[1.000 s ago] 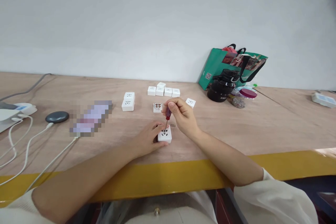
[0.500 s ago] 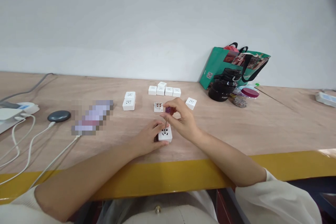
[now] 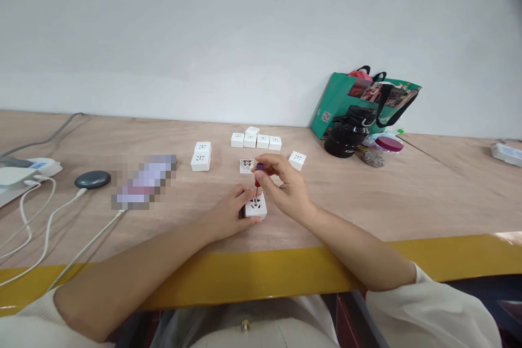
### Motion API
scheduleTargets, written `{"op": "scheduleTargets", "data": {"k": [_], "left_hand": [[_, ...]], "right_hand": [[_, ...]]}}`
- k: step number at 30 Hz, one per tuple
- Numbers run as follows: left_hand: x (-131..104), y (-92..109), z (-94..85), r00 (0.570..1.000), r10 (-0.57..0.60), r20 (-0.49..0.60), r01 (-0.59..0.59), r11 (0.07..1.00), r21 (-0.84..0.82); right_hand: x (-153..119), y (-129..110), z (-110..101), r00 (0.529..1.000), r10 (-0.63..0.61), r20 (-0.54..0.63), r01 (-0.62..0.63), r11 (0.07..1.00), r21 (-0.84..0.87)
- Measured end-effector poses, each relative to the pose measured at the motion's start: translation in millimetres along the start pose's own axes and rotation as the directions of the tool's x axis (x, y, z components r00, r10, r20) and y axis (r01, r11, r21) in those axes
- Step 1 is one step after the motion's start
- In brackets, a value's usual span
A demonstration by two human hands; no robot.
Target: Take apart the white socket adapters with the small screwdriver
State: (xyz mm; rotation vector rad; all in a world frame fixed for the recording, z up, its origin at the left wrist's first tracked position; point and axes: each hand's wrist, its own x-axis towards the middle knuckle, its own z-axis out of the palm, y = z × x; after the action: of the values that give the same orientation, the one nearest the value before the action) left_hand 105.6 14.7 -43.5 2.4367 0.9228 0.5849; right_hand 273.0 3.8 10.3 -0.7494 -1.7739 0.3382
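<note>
Clasping the white socket (image 3: 261,211), the left hand (image 3: 227,215) braces it under the screwdriver (image 3: 257,182) pinched in the right hand (image 3: 289,189). A loose clasp could let it twist; a tilted shaft could slip toward the left hand. Yellow edging (image 3: 285,277) lies just nearer; an opened socket part (image 3: 244,168) sits past the right hand, tabletop (image 3: 375,201) giving room rightward.

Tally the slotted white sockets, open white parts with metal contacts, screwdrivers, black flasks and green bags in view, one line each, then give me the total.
Slotted white sockets: 9
Open white part with metal contacts: 1
Screwdriver: 1
Black flask: 1
Green bag: 1
Total: 13
</note>
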Motion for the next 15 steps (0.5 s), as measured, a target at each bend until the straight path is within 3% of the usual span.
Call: {"op": "scheduleTargets", "data": {"k": [5,11,15], "left_hand": [[0.5,1.3,-0.6,1.000,0.015,-0.006,-0.015,1.000,0.005],[1.2,0.5,0.3,1.000,0.014,0.006,-0.014,0.999,0.052],[2.3,-1.0,0.7,0.999,-0.009,0.041,0.006,0.997,0.078]], "right_hand": [[-1.2,2.4,0.3,0.999,-0.039,0.006,0.040,0.998,-0.052],[-1.5,3.9,1.1,1.000,0.004,0.023,-0.003,1.000,-0.005],[-0.7,3.0,1.6,0.999,-0.018,0.032,0.021,0.995,-0.098]]}}
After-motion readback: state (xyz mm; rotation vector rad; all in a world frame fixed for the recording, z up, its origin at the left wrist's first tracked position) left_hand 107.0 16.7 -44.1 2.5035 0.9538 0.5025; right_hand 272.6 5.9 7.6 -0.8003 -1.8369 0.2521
